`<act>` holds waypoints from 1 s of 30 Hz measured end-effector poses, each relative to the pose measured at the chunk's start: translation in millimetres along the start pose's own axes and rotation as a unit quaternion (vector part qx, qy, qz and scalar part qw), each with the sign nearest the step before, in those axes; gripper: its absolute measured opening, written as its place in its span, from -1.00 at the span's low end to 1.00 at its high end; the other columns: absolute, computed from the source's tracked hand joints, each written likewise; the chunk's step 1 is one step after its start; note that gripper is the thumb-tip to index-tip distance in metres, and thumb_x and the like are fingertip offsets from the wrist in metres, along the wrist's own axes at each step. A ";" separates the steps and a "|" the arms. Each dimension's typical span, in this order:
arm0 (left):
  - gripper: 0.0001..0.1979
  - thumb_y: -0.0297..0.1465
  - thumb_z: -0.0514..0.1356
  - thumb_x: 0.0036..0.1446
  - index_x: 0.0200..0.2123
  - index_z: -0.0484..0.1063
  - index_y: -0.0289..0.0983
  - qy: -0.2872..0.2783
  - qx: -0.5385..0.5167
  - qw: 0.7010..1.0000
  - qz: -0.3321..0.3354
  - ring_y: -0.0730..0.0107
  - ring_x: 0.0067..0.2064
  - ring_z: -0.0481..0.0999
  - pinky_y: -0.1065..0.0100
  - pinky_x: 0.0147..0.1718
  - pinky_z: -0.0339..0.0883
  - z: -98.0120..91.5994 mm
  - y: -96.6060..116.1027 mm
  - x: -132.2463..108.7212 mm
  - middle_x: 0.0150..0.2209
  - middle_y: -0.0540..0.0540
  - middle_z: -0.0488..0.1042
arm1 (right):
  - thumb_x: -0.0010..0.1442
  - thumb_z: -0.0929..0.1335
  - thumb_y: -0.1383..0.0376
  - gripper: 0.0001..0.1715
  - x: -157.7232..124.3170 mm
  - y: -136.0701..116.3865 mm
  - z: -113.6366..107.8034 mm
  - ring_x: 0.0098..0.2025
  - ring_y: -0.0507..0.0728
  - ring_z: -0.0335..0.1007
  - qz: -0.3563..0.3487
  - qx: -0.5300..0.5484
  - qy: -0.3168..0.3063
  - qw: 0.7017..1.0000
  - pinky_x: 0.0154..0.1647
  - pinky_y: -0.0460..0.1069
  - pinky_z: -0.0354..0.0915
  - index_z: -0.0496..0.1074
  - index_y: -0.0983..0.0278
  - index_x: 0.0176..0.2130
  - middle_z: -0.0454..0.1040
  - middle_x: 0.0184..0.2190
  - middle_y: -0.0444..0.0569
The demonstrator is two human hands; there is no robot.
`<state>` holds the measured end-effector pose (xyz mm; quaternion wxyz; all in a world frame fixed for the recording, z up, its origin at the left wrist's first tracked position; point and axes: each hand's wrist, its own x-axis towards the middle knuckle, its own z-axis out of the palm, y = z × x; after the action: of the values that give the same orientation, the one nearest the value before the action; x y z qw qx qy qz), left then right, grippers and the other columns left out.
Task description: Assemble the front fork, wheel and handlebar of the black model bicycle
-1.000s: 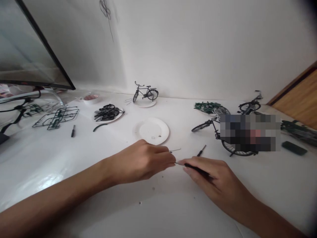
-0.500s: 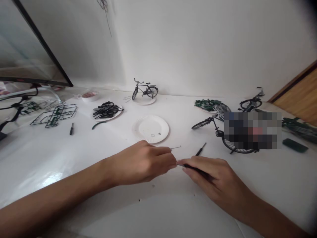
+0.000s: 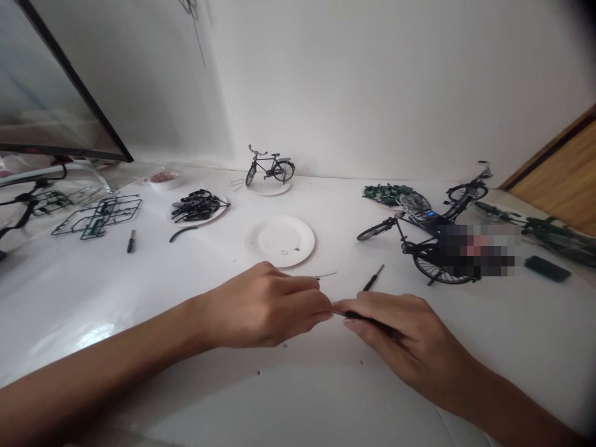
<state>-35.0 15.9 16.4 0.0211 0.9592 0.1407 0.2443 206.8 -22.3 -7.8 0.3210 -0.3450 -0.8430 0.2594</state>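
My right hand (image 3: 400, 326) is closed around a small screwdriver (image 3: 357, 315) with a black handle, its metal shaft pointing left. My left hand (image 3: 279, 308) is closed too, its fingertips pressed together at the shaft's tip. Whatever those fingers pinch is hidden behind them. A thin bent metal wire (image 3: 328, 274) shows just beyond my left knuckles. Past my right fingers, another screwdriver (image 3: 374, 278) lies on the white table (image 3: 195, 385). Farther off, a white paper plate (image 3: 254, 243) holds a couple of tiny pieces.
A model bicycle (image 3: 270, 167) stands on a plate by the wall. Black parts (image 3: 198, 206) and green parts (image 3: 388, 194) fill plates. Model bicycles (image 3: 421, 248) crowd the right, partly blurred. Left lie part frames (image 3: 100, 214), a third screwdriver (image 3: 131, 242) and a monitor (image 3: 65, 74).
The whole view has shifted slightly, so the table things appear a little farther left. Both hands keep their grip and nearly the same pose.
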 end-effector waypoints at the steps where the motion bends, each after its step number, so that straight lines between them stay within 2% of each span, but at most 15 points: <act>1: -0.78 -0.43 -0.03 0.39 -0.20 0.39 -0.35 0.004 0.001 1.000 0.001 0.51 -0.53 0.34 0.39 -0.60 0.17 -0.9 0.2 0.1 -0.47 -0.02 0.40 | 0.29 0.33 0.40 -0.70 -0.3 -0.2 -0.3 -0.29 0.01 0.49 -0.003 -0.003 0.003 1.000 -0.24 -0.11 0.36 0.47 0.17 0.00 0.57 -0.27 -0.14; 8: -0.82 -0.46 0.01 0.37 -0.22 0.39 -0.37 0.004 0.006 1.000 0.009 0.50 -0.54 0.32 0.37 -0.60 0.15 -1.9 1.6 1.7 -0.47 -0.03 0.41 | 0.29 0.34 0.40 -0.70 -2.5 1.0 -0.2 -0.35 -0.02 0.43 -0.014 -0.024 0.006 1.000 -0.28 -0.12 0.32 0.46 0.18 0.00 0.54 -0.31 -0.16; 14: -0.80 -0.47 -0.03 0.38 -0.21 0.38 -0.34 -0.013 0.011 1.000 0.019 0.50 -0.53 0.32 0.37 -0.60 0.15 -1.1 2.5 1.7 -0.48 -0.01 0.38 | 0.30 0.32 0.36 -0.86 -2.5 -0.4 4.9 -0.47 -0.02 0.32 -0.003 -0.018 -0.016 1.000 -0.41 -0.11 0.26 0.49 0.21 -0.18 0.45 -0.45 -0.18; 23: -0.87 -0.46 0.04 0.35 -0.19 0.38 -0.34 -0.002 -0.005 1.000 0.017 0.50 -0.53 0.30 0.35 -0.59 0.12 -0.1 2.5 -2.9 -0.46 -0.02 0.42 | 0.27 0.34 0.43 -0.61 -6.1 -1.9 3.9 -0.40 -0.01 0.42 -0.024 -0.024 0.001 0.999 -0.31 -0.11 0.32 0.42 0.14 0.06 0.52 -0.37 -0.18; 30: -0.80 -0.46 0.00 0.37 -0.22 0.41 -0.33 -0.037 0.013 0.999 0.014 0.49 -0.55 0.22 0.33 -0.60 0.07 -0.9 3.6 -1.7 -0.50 0.00 0.34 | 0.27 0.35 0.43 -0.64 -5.5 -0.8 3.4 -0.40 -0.05 0.42 -0.031 -0.029 -0.008 0.999 -0.30 -0.13 0.29 0.43 0.15 0.04 0.54 -0.35 -0.21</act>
<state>-35.8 12.0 16.8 0.0108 0.9697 0.1296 0.2068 207.0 -27.7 -11.5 0.3120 -0.3257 -0.8631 0.2274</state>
